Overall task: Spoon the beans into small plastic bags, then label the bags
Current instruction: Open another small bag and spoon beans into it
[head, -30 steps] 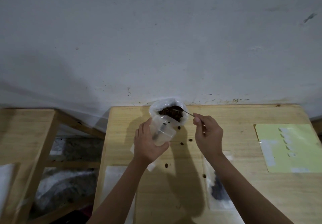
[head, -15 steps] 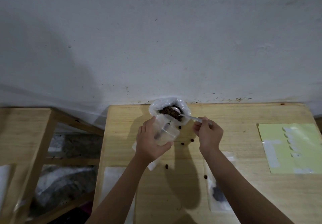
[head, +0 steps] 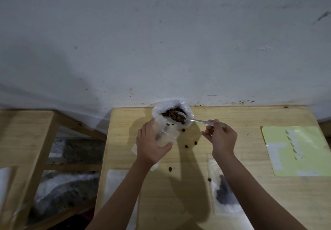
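A large white plastic bag (head: pixel 188 110) of brown beans (head: pixel 174 116) stands open at the table's far edge, against the wall. My right hand (head: pixel 221 137) pinches the handle of a metal spoon (head: pixel 198 121), whose bowl lies heaped with beans at the big bag's mouth. My left hand (head: pixel 151 146) grips a small clear plastic bag (head: pixel 167 135), held open just in front of the big bag. A filled small bag (head: pixel 223 192) lies flat under my right forearm. A yellow label sheet (head: pixel 308 151) lies at the right.
Several loose beans (head: pixel 186 146) are scattered on the wooden table (head: pixel 250 115) between my hands. Another flat clear bag (head: pixel 116 181) lies near the table's left edge. A second wooden frame (head: pixel 26 131) stands to the left, with a gap between.
The spoon has lifted out of the bean pile with a load and my right hand has drawn slightly right. My left hand keeps holding the small bag open.
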The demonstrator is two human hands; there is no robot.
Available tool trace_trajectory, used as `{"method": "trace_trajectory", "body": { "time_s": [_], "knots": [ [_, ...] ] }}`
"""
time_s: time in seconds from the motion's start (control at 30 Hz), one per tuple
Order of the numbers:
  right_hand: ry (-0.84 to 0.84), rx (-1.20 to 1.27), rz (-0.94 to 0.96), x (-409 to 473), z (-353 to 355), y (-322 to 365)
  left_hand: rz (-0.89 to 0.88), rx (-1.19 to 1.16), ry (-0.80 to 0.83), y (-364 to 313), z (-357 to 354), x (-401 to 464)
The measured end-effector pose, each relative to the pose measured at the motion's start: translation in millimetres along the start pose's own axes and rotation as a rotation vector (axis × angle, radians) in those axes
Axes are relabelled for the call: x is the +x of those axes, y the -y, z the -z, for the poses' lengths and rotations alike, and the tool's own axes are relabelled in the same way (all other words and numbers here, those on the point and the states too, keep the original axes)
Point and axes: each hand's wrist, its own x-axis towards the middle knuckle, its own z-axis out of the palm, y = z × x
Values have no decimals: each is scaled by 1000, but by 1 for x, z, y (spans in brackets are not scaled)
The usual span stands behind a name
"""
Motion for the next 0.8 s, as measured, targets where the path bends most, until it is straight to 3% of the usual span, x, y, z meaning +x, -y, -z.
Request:
{"method": "trace_trajectory", "body": {
  "time_s": [0.37,0.6,0.8],
  "knots": [
    [332,-342,561,-29,10,0,-48,-22,-79,-9,-3,-3],
    [184,-248,569,-21,6,7,23,-30,-99,-8,4,-6],
    [130,-417,598,-7,-2,-15,13,9,-23,1,-1,-3]
  ]
}}
